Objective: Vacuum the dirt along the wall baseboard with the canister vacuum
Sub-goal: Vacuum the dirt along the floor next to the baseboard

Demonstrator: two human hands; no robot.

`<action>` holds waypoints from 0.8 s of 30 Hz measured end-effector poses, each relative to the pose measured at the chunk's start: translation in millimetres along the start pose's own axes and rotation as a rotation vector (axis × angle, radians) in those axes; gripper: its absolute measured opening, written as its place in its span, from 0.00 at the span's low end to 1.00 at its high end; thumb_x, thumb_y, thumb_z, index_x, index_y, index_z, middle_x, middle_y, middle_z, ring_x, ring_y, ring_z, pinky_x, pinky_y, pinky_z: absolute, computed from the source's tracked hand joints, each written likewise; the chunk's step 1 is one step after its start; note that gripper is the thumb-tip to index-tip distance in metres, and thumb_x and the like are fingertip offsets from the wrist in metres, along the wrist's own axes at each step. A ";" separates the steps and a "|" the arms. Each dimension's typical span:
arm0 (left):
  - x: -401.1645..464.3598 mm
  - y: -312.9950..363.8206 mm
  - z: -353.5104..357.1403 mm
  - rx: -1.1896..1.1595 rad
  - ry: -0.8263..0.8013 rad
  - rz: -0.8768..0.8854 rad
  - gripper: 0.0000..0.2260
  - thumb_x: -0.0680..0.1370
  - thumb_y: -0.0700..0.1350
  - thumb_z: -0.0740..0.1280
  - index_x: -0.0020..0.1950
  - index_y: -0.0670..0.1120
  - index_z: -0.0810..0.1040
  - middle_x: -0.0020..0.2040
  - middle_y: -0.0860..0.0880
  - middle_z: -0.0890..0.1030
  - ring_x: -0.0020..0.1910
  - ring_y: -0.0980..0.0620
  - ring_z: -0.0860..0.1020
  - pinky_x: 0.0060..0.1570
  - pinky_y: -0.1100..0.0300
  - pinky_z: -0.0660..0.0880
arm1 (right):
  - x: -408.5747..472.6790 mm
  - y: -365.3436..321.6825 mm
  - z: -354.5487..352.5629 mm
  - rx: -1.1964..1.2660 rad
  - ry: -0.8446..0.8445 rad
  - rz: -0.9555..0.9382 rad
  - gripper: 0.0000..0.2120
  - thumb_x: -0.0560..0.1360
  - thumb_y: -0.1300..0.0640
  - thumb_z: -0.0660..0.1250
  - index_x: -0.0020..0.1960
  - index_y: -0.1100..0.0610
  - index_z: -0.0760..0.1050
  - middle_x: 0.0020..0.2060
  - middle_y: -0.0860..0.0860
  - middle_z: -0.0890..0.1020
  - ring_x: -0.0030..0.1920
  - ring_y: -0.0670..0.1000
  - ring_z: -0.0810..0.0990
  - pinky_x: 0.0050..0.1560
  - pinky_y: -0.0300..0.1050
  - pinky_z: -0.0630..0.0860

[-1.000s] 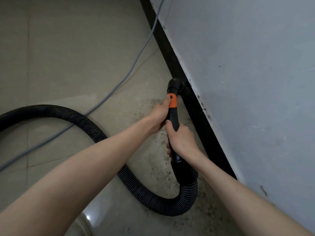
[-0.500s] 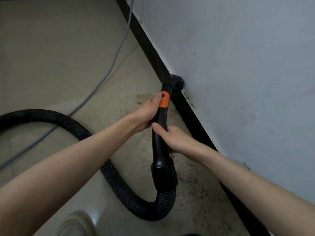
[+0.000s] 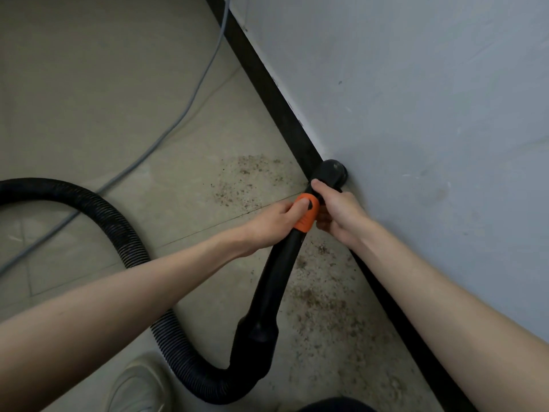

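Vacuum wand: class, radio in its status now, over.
Left hand grips orange collar; right hand grips wand behind nozzle. Nozzle at baseboard. Dirt remains on floor. Grey cable lies clear.

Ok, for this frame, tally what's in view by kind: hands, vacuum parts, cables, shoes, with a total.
Hands: 2, left hand and right hand, both gripping the wand
Vacuum parts: 3, wand, ribbed hose, nozzle
Cables: 1, grey cable
Shoes: 1, pale shoe
Total: 7
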State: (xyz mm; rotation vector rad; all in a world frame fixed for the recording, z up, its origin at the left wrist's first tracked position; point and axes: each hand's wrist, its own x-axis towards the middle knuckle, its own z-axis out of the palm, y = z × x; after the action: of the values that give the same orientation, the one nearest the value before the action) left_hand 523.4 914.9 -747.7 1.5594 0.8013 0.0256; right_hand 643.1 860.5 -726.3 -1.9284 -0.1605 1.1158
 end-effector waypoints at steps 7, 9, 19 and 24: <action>-1.6 -4.1 -14.6 -0.018 -0.057 -0.028 0.17 0.81 0.58 0.52 0.55 0.51 0.75 0.49 0.48 0.81 0.47 0.53 0.78 0.47 0.60 0.73 | -0.6 8.7 20.6 -0.072 0.096 -0.064 0.16 0.79 0.47 0.63 0.49 0.61 0.76 0.34 0.51 0.74 0.34 0.50 0.72 0.38 0.44 0.70; 1.8 -6.7 -18.0 0.005 0.029 -0.037 0.20 0.82 0.57 0.51 0.55 0.46 0.76 0.55 0.42 0.81 0.54 0.47 0.78 0.53 0.56 0.73 | 4.1 2.4 29.9 -0.060 0.028 -0.073 0.15 0.80 0.48 0.61 0.50 0.59 0.77 0.37 0.52 0.76 0.37 0.49 0.73 0.40 0.45 0.70; 25.5 -20.3 -65.4 -0.274 0.443 -0.161 0.19 0.81 0.57 0.54 0.39 0.46 0.72 0.36 0.47 0.75 0.35 0.50 0.74 0.38 0.58 0.71 | -14.2 40.7 66.0 -0.134 -0.392 0.036 0.17 0.83 0.50 0.57 0.51 0.62 0.77 0.40 0.55 0.80 0.39 0.52 0.80 0.41 0.44 0.78; 33.9 -25.1 -92.7 -0.479 0.613 -0.272 0.19 0.81 0.58 0.55 0.40 0.44 0.70 0.36 0.46 0.74 0.33 0.50 0.73 0.33 0.59 0.72 | -27.3 60.4 80.4 -0.119 -0.560 -0.095 0.20 0.77 0.41 0.61 0.53 0.58 0.77 0.45 0.52 0.82 0.46 0.49 0.82 0.53 0.49 0.79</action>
State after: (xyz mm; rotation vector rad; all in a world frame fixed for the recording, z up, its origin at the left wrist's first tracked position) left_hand 494.2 1010.4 -767.8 0.9744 1.3675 0.4807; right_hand 548.7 860.4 -770.4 -1.6412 -0.6282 1.5850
